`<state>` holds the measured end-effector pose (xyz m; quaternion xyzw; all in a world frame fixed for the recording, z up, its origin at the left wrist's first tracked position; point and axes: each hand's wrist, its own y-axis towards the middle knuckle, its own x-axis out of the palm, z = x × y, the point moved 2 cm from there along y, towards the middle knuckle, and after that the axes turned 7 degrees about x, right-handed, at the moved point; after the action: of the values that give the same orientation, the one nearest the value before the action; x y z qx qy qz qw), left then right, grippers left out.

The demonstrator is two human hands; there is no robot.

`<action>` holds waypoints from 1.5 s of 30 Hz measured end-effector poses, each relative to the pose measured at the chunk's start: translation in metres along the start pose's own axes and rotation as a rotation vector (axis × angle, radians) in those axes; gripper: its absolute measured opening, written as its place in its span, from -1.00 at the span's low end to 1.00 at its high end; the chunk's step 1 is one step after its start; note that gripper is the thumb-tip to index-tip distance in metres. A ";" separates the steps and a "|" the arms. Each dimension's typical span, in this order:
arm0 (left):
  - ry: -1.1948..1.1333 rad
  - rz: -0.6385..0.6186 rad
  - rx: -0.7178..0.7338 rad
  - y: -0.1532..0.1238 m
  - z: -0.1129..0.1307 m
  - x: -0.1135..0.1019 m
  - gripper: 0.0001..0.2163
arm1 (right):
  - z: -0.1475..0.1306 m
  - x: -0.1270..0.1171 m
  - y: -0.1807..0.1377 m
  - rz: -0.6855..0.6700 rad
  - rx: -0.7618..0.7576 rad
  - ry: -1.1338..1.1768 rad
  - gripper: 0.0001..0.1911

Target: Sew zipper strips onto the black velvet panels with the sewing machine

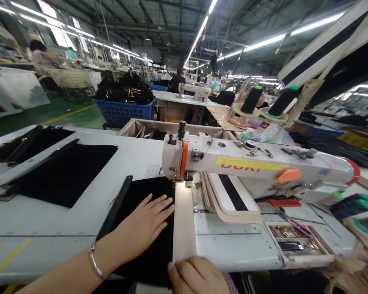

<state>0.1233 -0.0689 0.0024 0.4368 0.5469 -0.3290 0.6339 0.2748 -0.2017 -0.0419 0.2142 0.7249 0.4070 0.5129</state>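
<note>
My left hand (149,220) lies flat with fingers spread on a black fabric panel (144,190), pressing it to the table. Along the panel's right edge runs a beige strip (184,224), which reaches up under the needle area of a white sewing machine (227,155). At the table's front edge, my right hand (199,275) has its fingers closed on the near end of that strip, where it meets the black panel. A dark bar with a metal fitting (115,204) borders the panel's left side. The fingertips of my right hand are partly hidden.
Beige pieces with a black stripe (233,196) are stacked under the machine arm. A compartment tray (297,245) of small metal parts and purple-handled scissors (300,226) are at right. More black panels (67,171) lie at left. A blue basket (122,112) stands behind.
</note>
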 end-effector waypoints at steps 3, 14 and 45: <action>-0.006 0.010 0.001 0.008 -0.009 0.005 -0.61 | 0.007 -0.007 0.021 -0.141 -0.073 0.049 -0.78; -0.129 0.063 0.146 -0.012 0.017 -0.017 -0.63 | 0.022 -0.005 0.038 -0.265 -0.040 0.137 -0.72; -0.082 0.105 0.257 -0.010 0.003 0.003 -0.61 | 0.048 0.014 0.052 -0.439 0.052 0.241 -0.74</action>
<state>0.1163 -0.0759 -0.0023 0.5284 0.4502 -0.3805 0.6110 0.3080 -0.1436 -0.0143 0.0149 0.8201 0.2897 0.4932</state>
